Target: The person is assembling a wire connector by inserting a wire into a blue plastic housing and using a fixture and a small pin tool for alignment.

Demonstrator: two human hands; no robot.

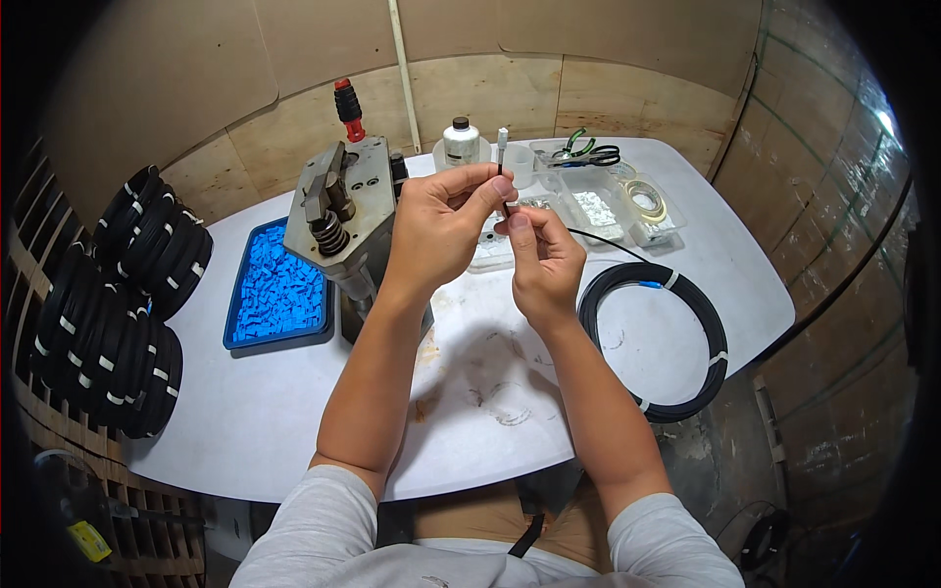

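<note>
Raised over the middle of the table, my left hand (pixel 446 220) pinches a thin black cable (pixel 610 242) between thumb and fingers. Just below it my right hand (pixel 545 263) is closed on the same cable. The cable's end points up above my left fingertips and carries a small white and grey tip (pixel 503 139). From behind my right hand the cable runs right to a black cable coil (pixel 708 312), which lies flat on the table, bound with white ties. A small blue connector (pixel 650 284) shows at the coil's inner edge. My fingers hide the stretch of cable between the hands.
Left of my arms stand a metal press (pixel 343 211) and a blue tray (pixel 279 341) of small blue parts. Behind my hands are a white bottle (pixel 461 143), pliers (pixel 574 147), scissors (pixel 600 157), tape rolls (pixel 644 199) and clear bins. More coils (pixel 108 338) hang far left.
</note>
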